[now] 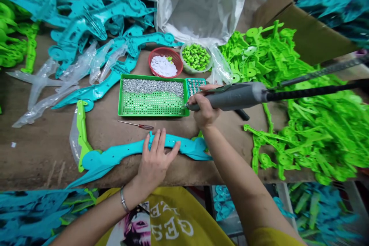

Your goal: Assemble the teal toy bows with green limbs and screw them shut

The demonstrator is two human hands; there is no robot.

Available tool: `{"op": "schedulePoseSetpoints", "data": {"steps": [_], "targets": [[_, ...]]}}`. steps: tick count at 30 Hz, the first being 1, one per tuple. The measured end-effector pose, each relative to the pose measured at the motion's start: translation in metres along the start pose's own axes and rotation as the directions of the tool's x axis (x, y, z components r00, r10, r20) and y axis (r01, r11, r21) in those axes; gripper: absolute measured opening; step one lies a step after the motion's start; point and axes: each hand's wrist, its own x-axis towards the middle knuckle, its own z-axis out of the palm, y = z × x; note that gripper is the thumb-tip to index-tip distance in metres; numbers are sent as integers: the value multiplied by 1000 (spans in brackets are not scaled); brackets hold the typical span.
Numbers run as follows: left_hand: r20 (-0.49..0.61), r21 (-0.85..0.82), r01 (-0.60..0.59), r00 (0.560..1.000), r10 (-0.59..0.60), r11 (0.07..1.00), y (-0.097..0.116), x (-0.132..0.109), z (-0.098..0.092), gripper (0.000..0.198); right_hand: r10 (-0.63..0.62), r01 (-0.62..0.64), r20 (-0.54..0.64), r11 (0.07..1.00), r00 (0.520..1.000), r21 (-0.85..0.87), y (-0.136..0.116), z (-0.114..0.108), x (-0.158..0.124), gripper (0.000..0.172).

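Note:
My left hand [155, 159] lies with its fingers spread on the middle of a blue plastic bow-shaped part [123, 152] at the table's front. A green plastic limb [82, 130] with a clear piece [74, 138] sticks up from the part's left end; a bit of green also shows at its right end. My right hand [206, 109] is wrapped round a grey electric screwdriver [230, 98], whose tip points left at the right edge of a green perforated tray [154, 115]. Silver screws [152, 85] fill the tray's back half. Behind the bow-shaped part lies a small red-handled screwdriver [141, 125].
Behind the tray stand a red basket [150, 65] of white pieces and a clear tub [184, 68] of small green parts. A small teal tray [190, 82] adjoins the screws. Blue parts [95, 19] pile up at back left, green parts [311, 130] at right. Cables [311, 90] trail right.

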Motion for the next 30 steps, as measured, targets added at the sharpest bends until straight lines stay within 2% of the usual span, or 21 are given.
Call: {"op": "schedulePoseSetpoints", "data": {"steps": [3,16,19,22,26,30], "targets": [[-7,-3,4,1000,-4,1000,0,0,1,54,-5,5,3,999,1000,-41,7,-1,1,26],[-2,5,-3,1000,3,1000,0,-1,1,54,39,-39,38,999,999,1,12,3,6,25],[-1,10,-14,1000,14,1000,0,-2,1,56,13,-13,16,1000,1000,19,-8,4,8,26],[-14,2,-20,1000,20,1000,-1,-2,3,56,4,-4,-11,998,1000,59,-46,-4,1,23],[-24,-46,-10,1000,9,999,-2,-3,5,57,34,-36,33,998,999,59,-92,-32,-23,18],[-45,-31,-15,999,13,999,-1,-1,6,55,57,-57,39,998,998,11,-105,-59,-52,13]]}}
